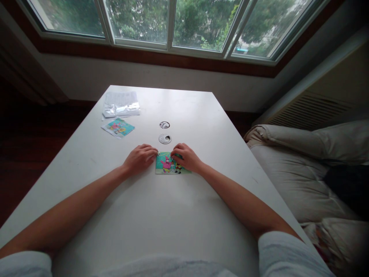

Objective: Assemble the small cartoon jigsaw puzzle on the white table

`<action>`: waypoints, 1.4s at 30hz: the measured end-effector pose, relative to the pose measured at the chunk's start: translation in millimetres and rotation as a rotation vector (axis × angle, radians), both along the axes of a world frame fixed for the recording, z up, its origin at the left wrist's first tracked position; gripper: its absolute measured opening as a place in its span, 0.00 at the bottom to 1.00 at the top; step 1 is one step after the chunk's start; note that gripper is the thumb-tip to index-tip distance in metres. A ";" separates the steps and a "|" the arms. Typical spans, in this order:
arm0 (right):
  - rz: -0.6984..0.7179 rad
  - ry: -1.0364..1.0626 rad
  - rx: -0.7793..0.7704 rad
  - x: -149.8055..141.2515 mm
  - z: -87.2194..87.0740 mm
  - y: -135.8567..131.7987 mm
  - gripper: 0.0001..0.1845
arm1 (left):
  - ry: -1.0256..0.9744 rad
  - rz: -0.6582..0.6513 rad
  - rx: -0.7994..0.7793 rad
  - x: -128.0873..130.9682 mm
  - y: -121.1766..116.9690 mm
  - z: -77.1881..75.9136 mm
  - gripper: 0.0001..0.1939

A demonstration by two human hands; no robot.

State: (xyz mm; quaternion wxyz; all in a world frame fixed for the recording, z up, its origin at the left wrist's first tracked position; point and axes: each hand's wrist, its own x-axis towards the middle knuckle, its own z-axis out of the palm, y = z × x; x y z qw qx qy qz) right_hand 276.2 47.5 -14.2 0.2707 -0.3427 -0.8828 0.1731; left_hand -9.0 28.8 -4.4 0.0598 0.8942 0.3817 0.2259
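A small rectangular cartoon picture card [166, 169], mostly turquoise with a pink figure and a yellow one, lies flat on the white table in front of me. My left hand [141, 158] rests at its upper left corner, fingers bent together and the tips at the card's edge. Over the card's upper right part is my right hand [186, 157], its thumb and fingers pinched close to the surface. Whatever lies between those fingertips is too small to make out. My right hand covers some of the picture.
Beyond the card lie two round, silvery discs [165, 139] [164, 125]. To the left are a similar cartoon picture sheet [118, 127] and a clear plastic packet [121, 104]. A beige sofa [294, 169] stands right of the table [129, 231]; a window [138, 23] is ahead.
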 end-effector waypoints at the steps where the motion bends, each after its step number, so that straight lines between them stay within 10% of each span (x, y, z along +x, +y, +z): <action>1: 0.001 0.000 0.001 0.0 0.0 0.0 0.06 | -0.017 -0.017 -0.015 -1.9 2.1 -0.5 0.14; 42: -0.028 -0.093 0.077 -1.7 -2.5 -2.7 0.06 | 0.121 -0.163 -0.017 -8.8 3.6 17.1 0.19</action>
